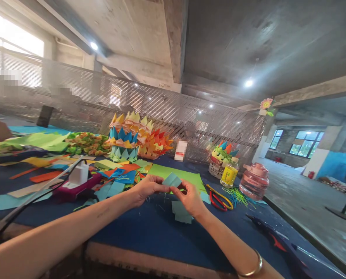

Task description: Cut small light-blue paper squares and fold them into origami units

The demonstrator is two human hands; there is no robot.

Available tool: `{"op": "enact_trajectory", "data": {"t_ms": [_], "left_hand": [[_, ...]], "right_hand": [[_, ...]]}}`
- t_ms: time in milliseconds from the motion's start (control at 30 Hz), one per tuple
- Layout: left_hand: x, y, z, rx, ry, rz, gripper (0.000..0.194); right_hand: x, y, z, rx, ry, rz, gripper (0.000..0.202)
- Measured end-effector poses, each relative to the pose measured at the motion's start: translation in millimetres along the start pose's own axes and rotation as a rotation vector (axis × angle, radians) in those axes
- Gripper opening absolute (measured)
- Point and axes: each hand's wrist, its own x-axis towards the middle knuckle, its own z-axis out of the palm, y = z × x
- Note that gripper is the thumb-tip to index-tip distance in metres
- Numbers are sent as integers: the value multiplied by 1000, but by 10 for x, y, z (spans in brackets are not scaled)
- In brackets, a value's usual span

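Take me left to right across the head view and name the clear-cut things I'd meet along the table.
Dark upright slab, white plug-in block, left hand, pale blue-green paper held in both hands, right hand, yellow-labelled bottle, pink jug.

paper square (pixel 172 179) — left of scissors (pixel 220 192)

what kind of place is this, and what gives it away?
Likely a paper-craft workspace in a bare industrial-style building: spiky folded-paper pieces stand on the table, scissors lie nearby, and the ceiling looks like raw concrete.
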Motion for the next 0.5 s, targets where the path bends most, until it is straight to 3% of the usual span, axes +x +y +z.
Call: {"op": "enact_trajectory", "data": {"t_ms": [133, 300, 500], "left_hand": [[57, -64, -7, 67, -41, 81, 21], [86, -71, -11, 255, 87, 387, 39], [3, -3, 13, 496, 15, 570, 33]], "right_hand": [[18, -17, -15, 68, 72, 99, 20], [64, 28, -78, 356, 76, 368, 16], [68, 27, -92, 426, 37, 392, 20]]}}
